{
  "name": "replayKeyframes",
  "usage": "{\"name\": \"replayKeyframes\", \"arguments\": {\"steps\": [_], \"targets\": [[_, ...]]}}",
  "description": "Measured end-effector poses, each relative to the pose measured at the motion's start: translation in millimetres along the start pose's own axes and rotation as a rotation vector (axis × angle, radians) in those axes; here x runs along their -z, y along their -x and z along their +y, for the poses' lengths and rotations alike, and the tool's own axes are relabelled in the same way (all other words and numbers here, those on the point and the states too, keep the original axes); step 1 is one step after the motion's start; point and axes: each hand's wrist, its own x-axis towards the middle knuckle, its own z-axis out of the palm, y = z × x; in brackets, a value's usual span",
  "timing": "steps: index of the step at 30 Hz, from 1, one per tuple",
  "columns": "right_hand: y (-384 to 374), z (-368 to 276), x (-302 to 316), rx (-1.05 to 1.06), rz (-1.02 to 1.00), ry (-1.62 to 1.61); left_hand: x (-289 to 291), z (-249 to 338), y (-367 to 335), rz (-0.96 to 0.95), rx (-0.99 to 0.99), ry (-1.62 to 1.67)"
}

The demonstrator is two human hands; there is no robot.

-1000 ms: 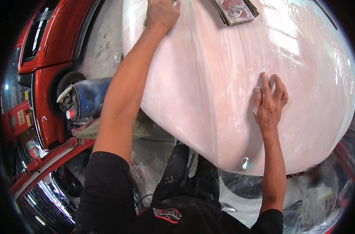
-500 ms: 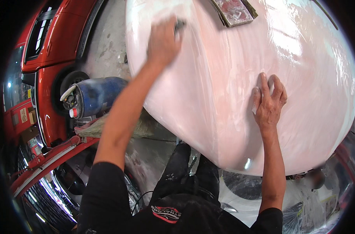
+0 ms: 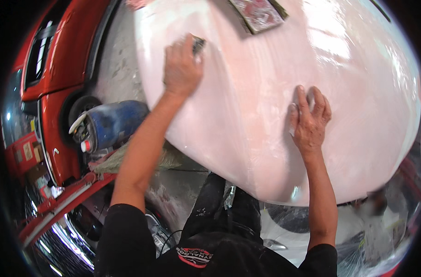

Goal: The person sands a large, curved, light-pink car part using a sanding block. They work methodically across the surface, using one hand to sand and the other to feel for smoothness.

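Observation:
A large, curved car panel (image 3: 210, 134), pale pink and white with a wet shine, spreads out in front of me. On its left part, my left hand (image 3: 182, 67) is closed over a small dark piece of sandpaper (image 3: 198, 45), whose corner sticks out past the fingers; the rest is hidden under the hand. My right hand (image 3: 310, 117) rests on the panel farther right, fingers apart and fingertips touching the surface. Toward the far edge lies a sanding block (image 3: 259, 15) with a smeared red-and-white top and dark sheet edges along its sides.
A blue plastic jug (image 3: 115, 121) stands left of the panel, close to a red bar (image 3: 67, 203). Beyond it is a red vehicle (image 3: 62, 124). Clear plastic sheeting (image 3: 353, 251) hangs at the lower right. My legs are at the panel's near edge.
My left hand has moved slightly nearer and to the left in the view with the sandpaper. The whole view has shifted a little; my right hand keeps its place on the panel.

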Motion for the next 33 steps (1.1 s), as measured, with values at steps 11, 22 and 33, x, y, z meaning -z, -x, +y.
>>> {"name": "replayKeyframes", "arguments": {"steps": [11,22,33], "targets": [[-3.8,1.8,1.1,0.008,0.044,-0.007,22.7,15.7,28.5,-0.018,-0.063,0.104],[-6.2,-6.7,-7.5,0.067,0.042,0.007,-23.4,-31.6,-34.3,-0.119,0.213,-0.049],[-8.1,4.8,-11.9,0.145,0.093,0.058,46.8,59.6,129.5,-0.068,-0.023,0.114]]}}
